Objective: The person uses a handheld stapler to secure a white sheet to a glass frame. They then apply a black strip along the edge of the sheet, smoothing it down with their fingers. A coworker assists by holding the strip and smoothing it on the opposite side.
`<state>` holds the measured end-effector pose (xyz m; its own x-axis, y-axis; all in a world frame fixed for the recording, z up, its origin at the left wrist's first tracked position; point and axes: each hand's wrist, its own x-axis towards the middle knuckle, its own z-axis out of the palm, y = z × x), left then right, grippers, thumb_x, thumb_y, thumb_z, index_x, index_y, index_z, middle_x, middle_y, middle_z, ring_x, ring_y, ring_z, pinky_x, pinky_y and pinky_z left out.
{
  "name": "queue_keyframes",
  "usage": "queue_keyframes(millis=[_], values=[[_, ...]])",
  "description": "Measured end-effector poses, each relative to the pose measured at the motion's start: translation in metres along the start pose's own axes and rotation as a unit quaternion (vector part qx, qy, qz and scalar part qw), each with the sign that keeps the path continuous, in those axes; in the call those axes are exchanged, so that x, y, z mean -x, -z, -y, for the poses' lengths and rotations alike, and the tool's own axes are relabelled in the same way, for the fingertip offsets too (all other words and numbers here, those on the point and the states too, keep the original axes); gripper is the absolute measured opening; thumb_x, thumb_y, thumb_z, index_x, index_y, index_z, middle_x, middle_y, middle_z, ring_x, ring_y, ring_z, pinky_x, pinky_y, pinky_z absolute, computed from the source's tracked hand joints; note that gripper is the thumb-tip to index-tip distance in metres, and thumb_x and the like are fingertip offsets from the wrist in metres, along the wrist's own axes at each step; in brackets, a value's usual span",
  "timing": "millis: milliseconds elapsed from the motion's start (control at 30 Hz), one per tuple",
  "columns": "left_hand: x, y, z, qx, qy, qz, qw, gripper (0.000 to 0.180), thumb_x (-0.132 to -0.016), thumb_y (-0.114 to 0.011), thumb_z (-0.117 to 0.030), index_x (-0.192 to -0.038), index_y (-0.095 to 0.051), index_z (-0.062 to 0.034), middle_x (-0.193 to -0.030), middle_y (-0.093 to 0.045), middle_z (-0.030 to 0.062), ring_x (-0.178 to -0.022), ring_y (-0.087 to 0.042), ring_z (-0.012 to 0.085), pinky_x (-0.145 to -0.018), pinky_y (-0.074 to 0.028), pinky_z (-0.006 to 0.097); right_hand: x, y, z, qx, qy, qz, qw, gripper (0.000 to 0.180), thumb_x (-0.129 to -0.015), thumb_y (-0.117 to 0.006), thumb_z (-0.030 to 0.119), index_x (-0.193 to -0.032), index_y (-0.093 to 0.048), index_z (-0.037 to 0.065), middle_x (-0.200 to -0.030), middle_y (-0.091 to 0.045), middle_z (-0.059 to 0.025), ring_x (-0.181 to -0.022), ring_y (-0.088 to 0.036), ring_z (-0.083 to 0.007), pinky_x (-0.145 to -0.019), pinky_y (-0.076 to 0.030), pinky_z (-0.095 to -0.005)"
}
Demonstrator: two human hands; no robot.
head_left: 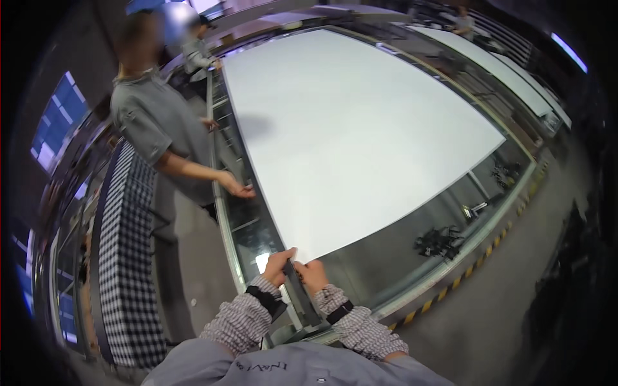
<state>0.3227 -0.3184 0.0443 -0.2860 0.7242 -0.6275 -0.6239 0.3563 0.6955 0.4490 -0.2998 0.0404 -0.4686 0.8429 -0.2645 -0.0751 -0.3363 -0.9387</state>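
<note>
A large white sheet (360, 141) is spread over a long table frame in front of me. At its near corner my left hand (277, 267) is closed, thumb and forefinger pinching the edge. Close beside it, my right hand (313, 276) has its fingers curled in at the same corner; the fingertips are partly hidden. A dark metal rail (302, 302) runs toward me below and between my hands. Both my forearms wear checked sleeve covers with black bands.
A co-worker in a grey shirt (154, 122) stands at the left side, one hand out by the sheet's edge. Another person (195, 51) is farther back. Black clamp-like parts (441, 242) lie on the frame's right end, near yellow-black edge tape (463, 276). Checked cloth (125, 257) covers a left-hand table.
</note>
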Motion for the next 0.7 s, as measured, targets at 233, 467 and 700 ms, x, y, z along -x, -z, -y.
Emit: queue_keyframes(millis=[233, 467, 700], values=[[-0.003, -0.01, -0.022, 0.016, -0.032, -0.007, 0.999, 0.018, -0.079, -0.06, -0.014, -0.082, -0.055, 0.0028, -0.071, -0.055, 0.0077, -0.061, -0.055, 0.019, -0.051, -0.046, 0.033, -0.006, -0.002, 0.026, -0.19, -0.153, 0.065, 0.968, 0.033, -0.079, -0.061, 0.034, -0.07, -0.055, 0.003, -0.056, -0.048, -0.0014, -0.045, -0.042, -0.01, -0.041, -0.032, -0.025], [-0.013, 0.002, -0.084, 0.08, -0.041, 0.012, 0.996, 0.017, -0.079, -0.059, -0.011, -0.085, -0.053, 0.0028, -0.071, -0.052, 0.0061, -0.06, -0.052, 0.0185, -0.053, -0.045, 0.034, -0.062, -0.065, 0.031, -0.143, -0.053, -0.007, 0.988, 0.027, -0.078, -0.061, 0.026, -0.074, -0.057, -0.001, -0.057, -0.05, -0.0019, -0.046, -0.045, -0.0094, -0.04, -0.034, -0.0267], [-0.024, 0.021, -0.075, 0.04, -0.027, 0.0, 0.999, 0.021, -0.075, -0.062, -0.01, -0.088, -0.053, 0.0045, -0.082, -0.054, 0.0096, -0.069, -0.053, 0.0198, -0.055, -0.045, 0.037, -0.064, -0.079, 0.017, -0.178, -0.045, -0.09, 0.979, 0.022, -0.077, -0.061, 0.015, -0.084, -0.06, -0.007, -0.07, -0.058, -0.0045, -0.055, -0.053, -0.0112, -0.044, -0.041, -0.0251]])
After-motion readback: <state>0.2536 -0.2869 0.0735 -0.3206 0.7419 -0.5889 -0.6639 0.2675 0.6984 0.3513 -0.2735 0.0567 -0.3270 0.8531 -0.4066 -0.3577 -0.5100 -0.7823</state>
